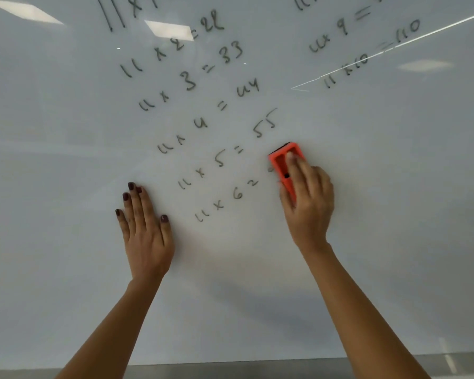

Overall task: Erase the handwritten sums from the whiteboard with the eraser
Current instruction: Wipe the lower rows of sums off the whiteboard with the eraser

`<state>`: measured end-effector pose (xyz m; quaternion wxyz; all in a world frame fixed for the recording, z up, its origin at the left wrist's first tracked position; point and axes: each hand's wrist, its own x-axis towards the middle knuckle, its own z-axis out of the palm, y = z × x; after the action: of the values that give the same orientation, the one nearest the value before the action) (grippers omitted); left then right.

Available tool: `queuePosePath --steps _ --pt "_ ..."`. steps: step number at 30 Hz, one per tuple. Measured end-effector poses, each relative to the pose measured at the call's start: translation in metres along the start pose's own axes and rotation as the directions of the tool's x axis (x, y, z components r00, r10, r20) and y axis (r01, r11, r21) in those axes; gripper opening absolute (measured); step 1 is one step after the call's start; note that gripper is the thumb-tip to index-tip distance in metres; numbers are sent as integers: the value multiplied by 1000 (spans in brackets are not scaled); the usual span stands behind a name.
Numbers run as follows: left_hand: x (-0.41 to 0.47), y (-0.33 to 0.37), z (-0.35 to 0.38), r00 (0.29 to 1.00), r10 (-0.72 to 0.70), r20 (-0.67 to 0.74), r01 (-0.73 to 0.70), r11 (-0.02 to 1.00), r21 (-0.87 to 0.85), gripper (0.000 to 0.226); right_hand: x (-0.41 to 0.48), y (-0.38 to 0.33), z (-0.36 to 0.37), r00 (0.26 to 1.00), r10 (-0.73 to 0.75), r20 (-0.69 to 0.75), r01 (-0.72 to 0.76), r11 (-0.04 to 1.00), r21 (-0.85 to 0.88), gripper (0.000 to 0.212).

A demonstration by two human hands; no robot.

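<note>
The whiteboard [66, 160] fills the view, with several handwritten sums [211, 116] of the eleven times table slanting across its upper middle. More sums [367, 45] run at the upper right. My right hand [309, 203] is shut on the orange eraser [281, 162], pressed to the board at the right end of the "11 x 6 =" line [225, 201], where the answer is covered or wiped. My left hand [144, 228] lies flat on the board with fingers apart, left of that line, holding nothing.
A grey ledge [230, 370] runs along the board's bottom edge. Ceiling lights reflect in the glossy surface at the upper left [170, 30], and a thin bright line [394, 47] crosses the upper right.
</note>
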<state>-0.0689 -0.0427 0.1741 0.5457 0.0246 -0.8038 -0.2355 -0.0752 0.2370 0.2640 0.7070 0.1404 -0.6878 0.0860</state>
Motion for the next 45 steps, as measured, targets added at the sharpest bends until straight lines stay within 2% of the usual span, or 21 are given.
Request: queuePosePath --steps 2,4,8,9,12,14,16,18,19,21,23,24,27,30,33,36,37,39,41,42,45 --pt "0 -2 1 1000 6 -6 -6 1000 12 64 6 3 0 959 274 -71 -269 960 77 46" --pt "0 -2 3 1000 8 -22 -7 1000 26 64 7 -3 1 923 373 -94 -363 926 101 47" --pt "0 -4 7 999 20 -48 -18 999 42 63 -7 -10 4 995 -96 34 95 995 24 45" --pt "0 -5 8 998 23 -52 -21 999 44 63 -8 -6 4 993 -114 32 113 993 13 45" --pt "0 -7 10 997 25 -72 -21 998 55 62 -2 -2 5 949 306 -81 -298 950 98 45" --pt "1 -6 11 996 30 -90 -24 997 70 61 -1 -14 6 901 423 -98 -409 902 135 45" --pt "1 -5 12 994 34 -104 -26 997 77 61 -10 -32 8 984 175 -35 -171 980 97 43" --pt "0 -5 12 993 32 -110 -24 996 81 61 -24 -41 10 989 -140 41 136 988 72 39" --pt "0 -6 12 994 33 -108 -23 996 85 61 -28 -41 10 984 -168 51 165 984 60 39" --pt "0 -7 12 994 37 -104 -28 995 92 61 -30 -41 13 996 86 3 -86 994 70 44" --pt "0 -8 12 994 40 -101 -30 995 98 61 -27 -46 14 908 415 -57 -405 904 137 46" --pt "0 -8 12 994 39 -101 -29 995 100 61 -28 -53 15 883 465 -66 -452 879 148 47" --pt "0 -6 12 994 37 -99 -27 995 96 61 -48 -76 16 991 133 12 -134 984 115 48" --pt "-1 -6 11 995 31 -90 -24 996 82 62 -66 -76 13 949 -298 98 295 954 50 49" --pt "-1 -6 9 996 39 -82 -33 997 71 62 -58 -70 13 999 -14 29 14 1000 6 50" --pt "-2 -8 9 996 41 -73 -38 998 55 62 -51 -74 14 945 327 9 -327 944 53 51" --pt "-1 -8 10 996 43 -75 -39 998 51 62 -52 -80 16 953 302 13 -302 951 60 51" --pt "-1 -9 10 996 41 -75 -38 998 47 62 -66 -94 19 999 25 41 -27 998 62 50" --pt "-1 -9 9 997 43 -67 -40 998 44 62 -84 -99 18 945 -310 100 305 950 65 45" --pt "0 -9 8 997 46 -64 -44 998 43 62 -86 -97 18 927 -358 116 354 934 56 45" --pt "-1 -9 7 998 49 -49 -47 998 40 62 -82 -94 19 998 -22 61 20 999 35 48"
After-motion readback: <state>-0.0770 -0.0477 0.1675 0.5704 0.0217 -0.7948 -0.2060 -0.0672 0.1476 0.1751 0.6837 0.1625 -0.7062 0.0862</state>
